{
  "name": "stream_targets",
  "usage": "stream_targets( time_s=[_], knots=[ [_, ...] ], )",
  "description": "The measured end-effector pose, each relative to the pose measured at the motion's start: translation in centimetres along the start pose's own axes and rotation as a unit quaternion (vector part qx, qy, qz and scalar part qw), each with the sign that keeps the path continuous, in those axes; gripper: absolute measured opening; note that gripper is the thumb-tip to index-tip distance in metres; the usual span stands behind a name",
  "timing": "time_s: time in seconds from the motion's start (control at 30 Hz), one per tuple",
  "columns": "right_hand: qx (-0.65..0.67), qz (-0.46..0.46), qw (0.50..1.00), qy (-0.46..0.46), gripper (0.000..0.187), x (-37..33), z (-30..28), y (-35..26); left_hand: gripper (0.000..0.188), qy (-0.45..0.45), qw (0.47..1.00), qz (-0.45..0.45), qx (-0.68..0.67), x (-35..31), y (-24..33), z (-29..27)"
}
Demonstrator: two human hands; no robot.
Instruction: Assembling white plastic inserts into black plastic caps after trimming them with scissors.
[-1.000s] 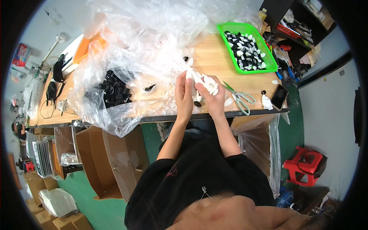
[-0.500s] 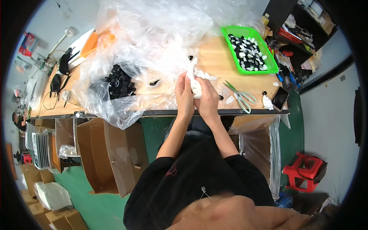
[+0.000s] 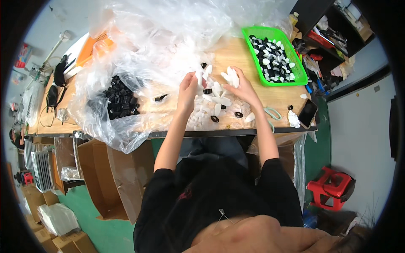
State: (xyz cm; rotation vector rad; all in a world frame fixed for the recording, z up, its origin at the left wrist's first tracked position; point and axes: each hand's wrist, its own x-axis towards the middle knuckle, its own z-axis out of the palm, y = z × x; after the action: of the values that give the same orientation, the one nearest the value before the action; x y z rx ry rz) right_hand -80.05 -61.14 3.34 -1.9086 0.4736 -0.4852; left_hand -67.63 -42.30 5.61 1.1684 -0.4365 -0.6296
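My left hand [image 3: 187,92] is closed round white oval pieces [image 3: 200,76] at the table's edge side. Apart from it, my right hand [image 3: 245,90] holds a small bunch of white oval pieces [image 3: 230,76] between thumb and fingers. Between and below the hands lie more loose white oval pieces [image 3: 218,100], a few black round parts [image 3: 214,119] and small clear scraps. The scissors' pale green handles [image 3: 274,113] show beside my right forearm, which hides their blades.
A green basket [image 3: 304,75] of black and white pieces stands at the back right. Clear plastic sheeting [image 3: 168,38] covers the back, with a bag of black parts [image 3: 120,99] at left. A phone [image 3: 308,113] lies right. An open cardboard box [image 3: 101,177] stands below.
My hands have moved apart, the right one going right. The white bundle they held together is now separate pieces in both hands and on the table. The scissors are now partly covered.
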Motion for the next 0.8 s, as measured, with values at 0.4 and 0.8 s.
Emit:
stream_targets(
  time_s=[0.4, 0.8],
  knots=[
    [-0.018, -0.08, 0.996, -0.037, 0.02, 7.4, -0.5, 0.3, 0.024, -0.128, 0.983, -0.014, 0.133, 10.0, -5.3, -3.3],
    [0.104, -0.087, 0.99, 0.033, 0.016, 5.3, 3.2, -1.5, 0.026, -0.068, 0.981, 0.051, 0.172, 6.4, -3.8, -0.6]
  ],
)
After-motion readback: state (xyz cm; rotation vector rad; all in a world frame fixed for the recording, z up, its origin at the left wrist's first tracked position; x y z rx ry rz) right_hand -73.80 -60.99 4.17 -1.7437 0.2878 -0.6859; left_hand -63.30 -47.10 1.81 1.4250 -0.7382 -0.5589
